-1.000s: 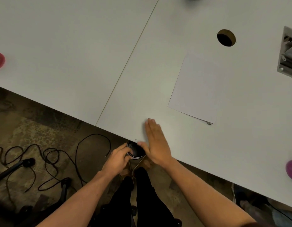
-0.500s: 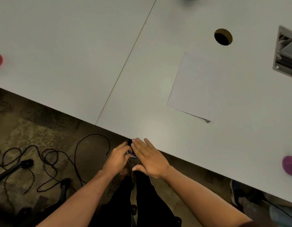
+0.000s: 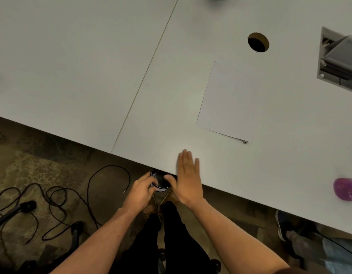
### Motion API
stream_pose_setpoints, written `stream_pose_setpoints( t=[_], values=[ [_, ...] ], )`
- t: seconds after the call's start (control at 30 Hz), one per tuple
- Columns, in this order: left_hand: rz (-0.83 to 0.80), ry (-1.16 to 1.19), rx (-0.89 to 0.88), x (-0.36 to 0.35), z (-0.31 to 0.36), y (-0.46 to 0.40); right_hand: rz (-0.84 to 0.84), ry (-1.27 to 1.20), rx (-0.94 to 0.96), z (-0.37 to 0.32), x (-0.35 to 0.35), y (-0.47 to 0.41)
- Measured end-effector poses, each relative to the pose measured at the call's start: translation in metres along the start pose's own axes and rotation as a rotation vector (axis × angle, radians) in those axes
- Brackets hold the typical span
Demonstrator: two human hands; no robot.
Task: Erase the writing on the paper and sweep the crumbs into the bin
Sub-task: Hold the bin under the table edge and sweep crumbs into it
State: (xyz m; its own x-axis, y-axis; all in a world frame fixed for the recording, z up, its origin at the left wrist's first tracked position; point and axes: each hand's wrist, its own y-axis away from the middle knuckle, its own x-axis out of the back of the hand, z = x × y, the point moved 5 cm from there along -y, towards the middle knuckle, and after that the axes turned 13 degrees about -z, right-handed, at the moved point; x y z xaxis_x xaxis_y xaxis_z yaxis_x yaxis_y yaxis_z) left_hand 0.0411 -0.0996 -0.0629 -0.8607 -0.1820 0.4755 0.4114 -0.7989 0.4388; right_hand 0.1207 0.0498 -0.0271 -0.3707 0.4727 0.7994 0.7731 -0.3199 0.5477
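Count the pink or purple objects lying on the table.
1 clearly: a purple object at the right edge, near the table's front. A faint pink blur at the far left edge may be a second.

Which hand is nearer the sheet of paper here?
Right. The right hand lies flat on the table near its edge, below-left of the paper. The left hand grips a small black bin beneath the edge, farther away.

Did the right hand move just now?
Yes. The right hand slid back up onto the table from its edge, toward the paper.
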Motion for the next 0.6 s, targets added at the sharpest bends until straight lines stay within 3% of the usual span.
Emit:
stream_pose_setpoints(
  t=[0.3, 0.47, 0.6],
  values=[
    [-0.03, 0.006, -0.006, 0.0, 0.002, 0.003, -0.093, 0.106, 0.429, -0.04, -0.022, 0.018],
    [-0.003, -0.004, -0.011, 0.003, 0.002, 0.003, -0.032, 0.03, 0.334, -0.026, 0.0, 0.005],
    [0.003, -0.005, -0.011, 0.003, 0.002, 0.003, -0.066, 0.142, 0.307, -0.027, 0.005, -0.012]
  ],
)
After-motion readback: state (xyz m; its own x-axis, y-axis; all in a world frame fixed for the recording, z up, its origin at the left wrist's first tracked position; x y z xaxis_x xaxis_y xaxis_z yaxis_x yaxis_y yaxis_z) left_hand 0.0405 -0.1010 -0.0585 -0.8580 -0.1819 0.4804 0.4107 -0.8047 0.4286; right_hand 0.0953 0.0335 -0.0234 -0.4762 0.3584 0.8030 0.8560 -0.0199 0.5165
